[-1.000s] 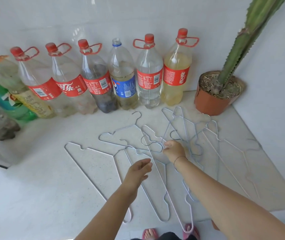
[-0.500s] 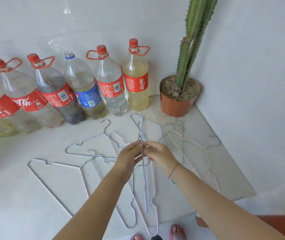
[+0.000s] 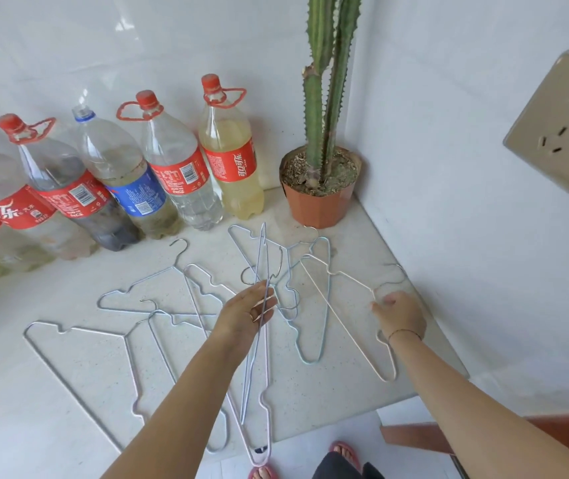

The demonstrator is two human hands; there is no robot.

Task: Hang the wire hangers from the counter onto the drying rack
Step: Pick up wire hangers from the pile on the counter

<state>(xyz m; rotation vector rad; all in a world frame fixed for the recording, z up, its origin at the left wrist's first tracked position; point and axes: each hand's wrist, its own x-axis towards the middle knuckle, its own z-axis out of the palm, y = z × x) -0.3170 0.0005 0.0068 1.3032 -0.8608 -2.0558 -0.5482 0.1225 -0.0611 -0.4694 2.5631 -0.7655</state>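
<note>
Several thin wire hangers lie spread over the white counter (image 3: 51, 392). My left hand (image 3: 248, 314) holds one blue-grey wire hanger (image 3: 258, 281) edge-on and lifted off the counter, its hook curling near my fingers. My right hand (image 3: 401, 314) is down at the right, fingers spread, touching the neck of a white wire hanger (image 3: 345, 326) that lies flat near the wall. A light blue hanger (image 3: 324, 305) lies between my two hands. No drying rack is in view.
A row of large plastic soda bottles (image 3: 176, 174) stands along the back wall. A potted cactus (image 3: 321, 188) fills the back right corner. A wall socket (image 3: 559, 122) sits on the right wall. The counter's front edge (image 3: 310, 440) is above my sandalled feet.
My right hand let go of the lifted hanger and moved right to a white hanger on the counter. My left hand now holds the lifted hanger alone. The view shifted right.
</note>
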